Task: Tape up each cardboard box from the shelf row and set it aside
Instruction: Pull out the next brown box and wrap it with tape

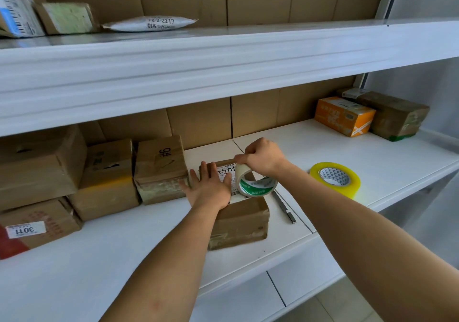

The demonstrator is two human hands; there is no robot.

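Note:
A small brown cardboard box [239, 221] with a white label on top stands at the middle of the white shelf [124, 247]. My left hand [210, 187] lies flat on its top, fingers straight and spread. My right hand [263, 158] pinches the loose end of the tape at the box's far edge, above a roll of clear tape with a green-and-white core [257, 184] that stands on the box top.
A row of brown boxes [160, 169] stands to the left, with larger ones [39, 165] beyond. A yellow tape roll [335, 179] and a pen-like tool [285, 207] lie to the right. An orange box [344, 115] and a brown one [395, 114] sit at far right.

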